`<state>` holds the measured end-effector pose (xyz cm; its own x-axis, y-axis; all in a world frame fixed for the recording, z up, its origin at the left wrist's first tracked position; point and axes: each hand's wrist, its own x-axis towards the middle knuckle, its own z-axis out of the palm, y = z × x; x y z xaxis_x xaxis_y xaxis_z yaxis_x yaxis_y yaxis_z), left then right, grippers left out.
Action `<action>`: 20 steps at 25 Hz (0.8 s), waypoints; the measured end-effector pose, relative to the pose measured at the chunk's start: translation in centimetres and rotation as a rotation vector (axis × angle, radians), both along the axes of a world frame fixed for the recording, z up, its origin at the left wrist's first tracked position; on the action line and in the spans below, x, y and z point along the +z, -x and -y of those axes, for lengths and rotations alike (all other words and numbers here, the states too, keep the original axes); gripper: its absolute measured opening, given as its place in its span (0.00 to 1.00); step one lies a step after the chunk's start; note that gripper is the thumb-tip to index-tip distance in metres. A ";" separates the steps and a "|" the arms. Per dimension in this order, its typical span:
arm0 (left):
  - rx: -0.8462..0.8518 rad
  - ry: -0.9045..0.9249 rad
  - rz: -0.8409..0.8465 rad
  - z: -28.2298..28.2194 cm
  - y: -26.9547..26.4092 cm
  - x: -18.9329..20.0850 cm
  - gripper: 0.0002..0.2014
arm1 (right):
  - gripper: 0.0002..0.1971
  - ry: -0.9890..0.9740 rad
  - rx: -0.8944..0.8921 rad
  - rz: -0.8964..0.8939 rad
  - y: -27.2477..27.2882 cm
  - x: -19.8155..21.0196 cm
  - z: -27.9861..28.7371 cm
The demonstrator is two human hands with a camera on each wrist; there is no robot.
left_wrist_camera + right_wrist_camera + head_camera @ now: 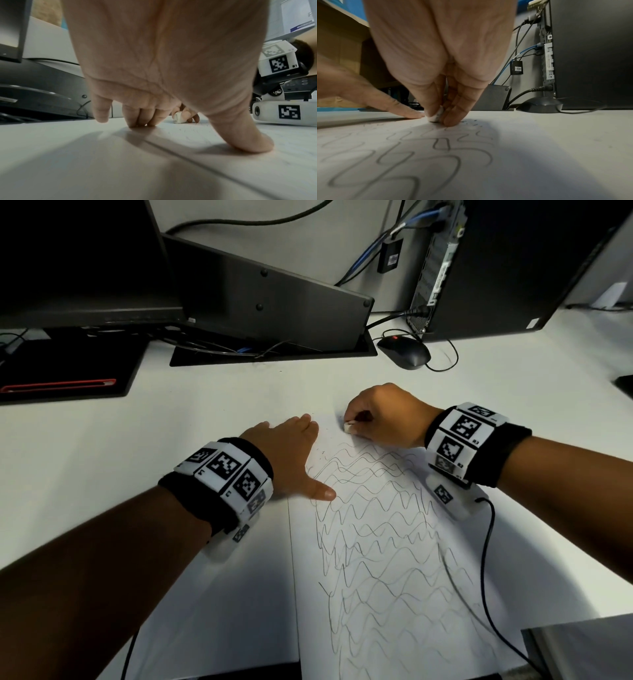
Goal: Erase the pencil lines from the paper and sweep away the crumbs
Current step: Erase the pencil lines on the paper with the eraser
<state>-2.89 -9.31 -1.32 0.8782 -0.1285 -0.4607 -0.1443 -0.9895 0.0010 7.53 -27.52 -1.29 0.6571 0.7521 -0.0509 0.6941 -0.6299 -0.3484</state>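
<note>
A white sheet of paper [394,625] lies on the desk, covered with wavy pencil lines [376,535]. My right hand [383,416] pinches a small white eraser [348,427] between thumb and fingers and presses it on the paper's far end. The same eraser [435,117] touches the sheet in the right wrist view, with dark crumbs [473,122] just beside it. My left hand [294,453] lies flat with straight fingers on the paper's far left corner, its thumb [247,136] spread onto the sheet. The eraser [178,117] shows beyond the left fingertips.
A black mouse [404,350] with its cable sits behind the paper. A computer tower [496,265] stands at the back right, monitors [78,258] at the back left. A black pad with a red pen [58,386] lies far left. A grey box corner [582,648] sits front right.
</note>
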 end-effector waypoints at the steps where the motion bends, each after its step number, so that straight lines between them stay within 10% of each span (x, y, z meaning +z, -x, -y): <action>1: -0.018 -0.009 0.020 0.3 -0.2 0.3 0.60 | 0.05 -0.007 0.002 0.005 0.0 0.0 0.0; 20: -0.025 0.047 -0.006 1.5 -1.4 0.3 0.58 | 0.09 0.125 0.151 0.021 2.0 0.8 -0.7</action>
<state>-1.52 -10.86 -1.04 0.8717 -0.1721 -0.4588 -0.1692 -0.9844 0.0478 5.55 -26.84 -0.49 0.5396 0.8307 -0.1374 0.7901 -0.5559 -0.2582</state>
